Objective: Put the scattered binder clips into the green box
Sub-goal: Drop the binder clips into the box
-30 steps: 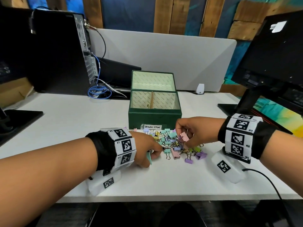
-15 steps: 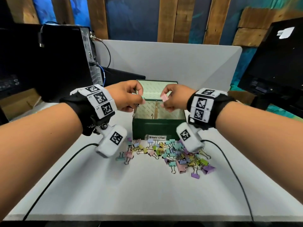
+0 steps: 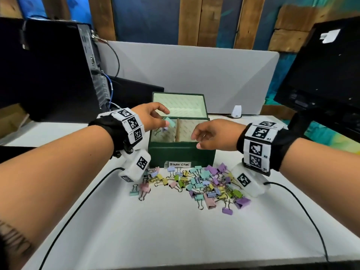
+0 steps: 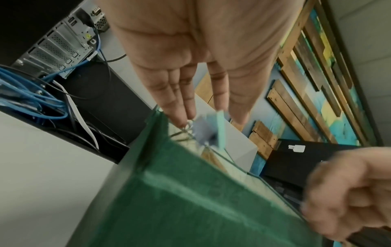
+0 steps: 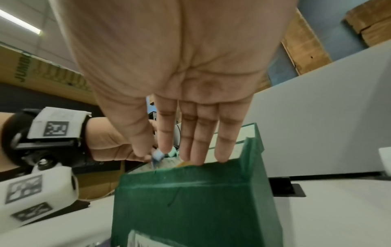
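The green box [image 3: 181, 154] stands open in the middle of the white table, its lid up and a divider splitting it in two. My left hand [image 3: 163, 116] hovers over the left compartment with fingers spread. A teal clip [image 3: 171, 121] and a purple clip [image 3: 164, 129] are blurred in the air just under it. In the left wrist view the fingers [image 4: 186, 103] are straight above those clips [image 4: 221, 128]. My right hand [image 3: 195, 141] is over the box's front right rim with straight fingers [image 5: 196, 142] and holds nothing. Scattered pastel binder clips [image 3: 200, 182] lie in front of the box.
A computer tower [image 3: 48, 71] with blue cables [image 4: 31, 100] stands at the back left. A black monitor [image 3: 321, 84] is at the right and a grey divider panel [image 3: 194, 75] runs behind the box. Black wrist-camera cables [image 3: 303, 207] trail across the table.
Both hands rose from the clip pile to above the box carrying clips. Their fingers have now opened; the left hand's clips are falling and the right hand's pink clip is gone.
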